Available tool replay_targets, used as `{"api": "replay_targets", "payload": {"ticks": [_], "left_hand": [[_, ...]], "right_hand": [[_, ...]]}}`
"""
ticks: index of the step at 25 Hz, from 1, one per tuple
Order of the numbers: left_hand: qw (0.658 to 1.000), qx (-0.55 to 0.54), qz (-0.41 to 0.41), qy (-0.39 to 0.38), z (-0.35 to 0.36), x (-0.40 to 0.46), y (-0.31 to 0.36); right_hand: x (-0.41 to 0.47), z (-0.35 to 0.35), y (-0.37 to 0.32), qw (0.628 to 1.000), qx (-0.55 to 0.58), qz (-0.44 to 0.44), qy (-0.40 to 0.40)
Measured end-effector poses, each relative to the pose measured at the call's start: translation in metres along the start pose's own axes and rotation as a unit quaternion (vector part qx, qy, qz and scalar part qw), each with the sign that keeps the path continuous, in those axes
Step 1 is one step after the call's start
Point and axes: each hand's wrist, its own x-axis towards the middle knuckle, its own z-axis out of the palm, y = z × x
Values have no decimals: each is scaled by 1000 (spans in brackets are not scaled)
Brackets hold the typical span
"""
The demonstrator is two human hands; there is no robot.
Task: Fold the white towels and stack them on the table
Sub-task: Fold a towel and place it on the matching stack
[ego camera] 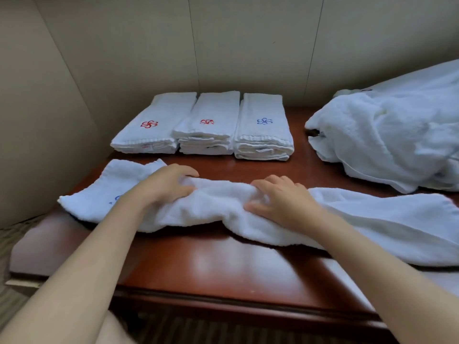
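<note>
Both hands, left hand (161,187) and right hand (280,199), grip my bunched towel (211,209) on the table (211,264); I'd best pull it flat, edges square, before folding.

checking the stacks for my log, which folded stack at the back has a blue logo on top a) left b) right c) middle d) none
b, the right stack shows a blue flower logo on top, while the left stack and middle stack show red ones.
</note>
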Motion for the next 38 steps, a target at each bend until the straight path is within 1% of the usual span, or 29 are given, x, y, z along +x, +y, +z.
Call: {"api": "replay_targets", "payload": {"ticks": [1,2,4,5,7,8,9,10,11,12,14,15,16,17,18,19,20,21,22,23,24,25,26,27,28,30,33,35,38], "left_hand": [[999,28,-13,22,0,-1,1],[995,58,-22,73,0,0,3],[970,67,-16,235,2,3,4],[951,48,-15,306,0,4,3],[908,45,8,418,-9,0,-3],[893,71,20,443,-14,-6,-5],[886,110,31,449,-18,-12,-7],[891,146,43,428,-19,-18,-12],[903,166,61,393,-21,-24,-14],[924,153,73,344,-23,-31,-18],[961,56,78,259,-27,-45,-26],[977,9,54,207,-33,-55,-30],[991,-9,17,134,-41,-65,-31],[999,-3,-19,27,-51,-78,-31],[993,6,-49,-108,-62,-92,-26],[972,-5,-64,-224,-73,-108,-17],[955,-41,-66,-288,-81,-121,-11],[946,-98,-60,-304,-88,-129,-7],[951,-152,-58,-264,-90,-130,-8],[965,-183,-65,-175,-89,-125,-14],[978,-177,-88,-62,-84,-115,-21],[985,-115,-128,35,-77,-103,-28],[983,-16,-164,81,-68,-92,-35],[979,66,-180,63,-57,-82,-41],[977,106,-185,16,-48,-75,-46],[974,95,-195,-68,-43,-71,-54],[963,76,-212,-150,-59,-84,-62],[953,104,-226,-173,-65,-95,-66],[948,158,-213,-177,-70,-107,-70]], "right_hand": [[4,8,-9,1000,-21,-10,9],[8,12,-15,996,-48,-28,70],[18,8,-18,969,-84,-39,231],[22,2,-16,955,-70,-18,287],[22,-10,-19,957,13,16,289],[21,-10,-19,959,47,3,278],[19,-10,-21,962,60,-24,264],[17,-9,-24,964,59,-61,252],[17,-7,-24,965,57,-98,236],[16,-7,-26,966,72,-123,215],[10,-17,-34,968,171,-132,131],[6,-24,-40,963,214,-150,67],[-1,-31,-48,954,242,-175,-8],[-7,-34,-59,943,261,-190,-84],[-10,-31,-69,931,278,-191,-138],[-11,-23,-78,928,284,-189,-151],[-9,-11,-86,937,271,-188,-116],[-3,1,-92,948,254,-185,-45],[5,11,-98,954,240,-177,32],[11,19,-102,955,231,-165,91],[18,23,-108,954,224,-159,121],[25,27,-114,958,204,-162,121],[32,32,-121,965,173,-172,98],[40,38,-130,972,134,-183,66],[46,43,-137,977,99,-185,40],[58,50,-148,985,49,-162,26],[72,61,-153,993,-9,-104,61],[78,69,-154,993,2,-79,90],[82,74,-156,992,4,-62,108]]}}
